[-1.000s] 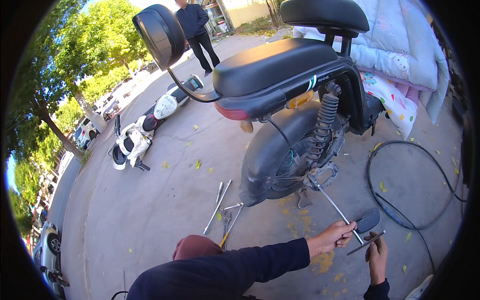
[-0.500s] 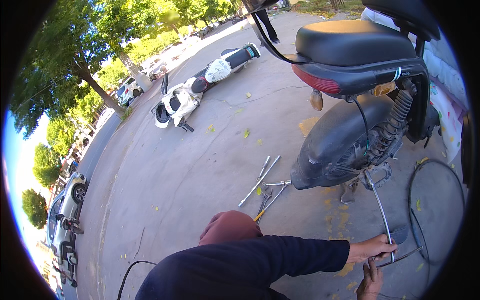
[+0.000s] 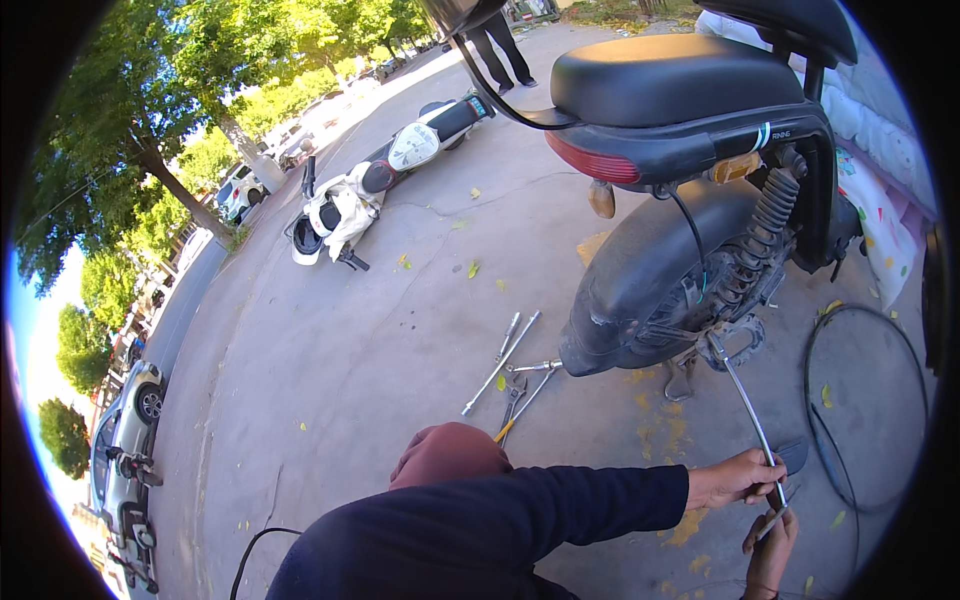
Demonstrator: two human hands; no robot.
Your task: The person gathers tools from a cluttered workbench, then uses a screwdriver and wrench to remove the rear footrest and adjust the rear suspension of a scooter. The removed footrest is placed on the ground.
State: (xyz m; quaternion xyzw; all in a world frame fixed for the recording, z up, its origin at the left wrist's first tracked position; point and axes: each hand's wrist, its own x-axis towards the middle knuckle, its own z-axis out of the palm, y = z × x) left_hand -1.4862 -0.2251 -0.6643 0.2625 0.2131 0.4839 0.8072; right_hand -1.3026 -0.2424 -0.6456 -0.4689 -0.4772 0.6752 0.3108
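Observation:
My left hand point(image 3: 738, 481), reaching in from the left in a navy sleeve point(image 3: 600, 508), is wrapped round a long silver wrench bar point(image 3: 748, 405). The bar's far end meets the wheel hub area point(image 3: 728, 340) of a black scooter point(image 3: 650, 230). Just below, my right hand point(image 3: 772, 560) is closed on a short-looking metal rod at the bar's near end. Whether the rod and bar touch cannot be made out. A dark grey flat shape point(image 3: 793, 455) lies behind my left hand.
Metal wrenches point(image 3: 500, 365), an adjustable wrench point(image 3: 514, 394) and a yellow-handled tool point(image 3: 503, 432) lie by the rear fender. A black hose point(image 3: 808, 385) loops at right. A white scooter point(image 3: 345, 212) lies on its side; a person's legs point(image 3: 495, 55) stand beyond. A maroon rounded shape point(image 3: 450, 455) adjoins my sleeve.
My right hand has moved right and tipped up; the dark rod that stuck out to the right no longer does. My left hand stays on the bar. The view has shifted slightly right.

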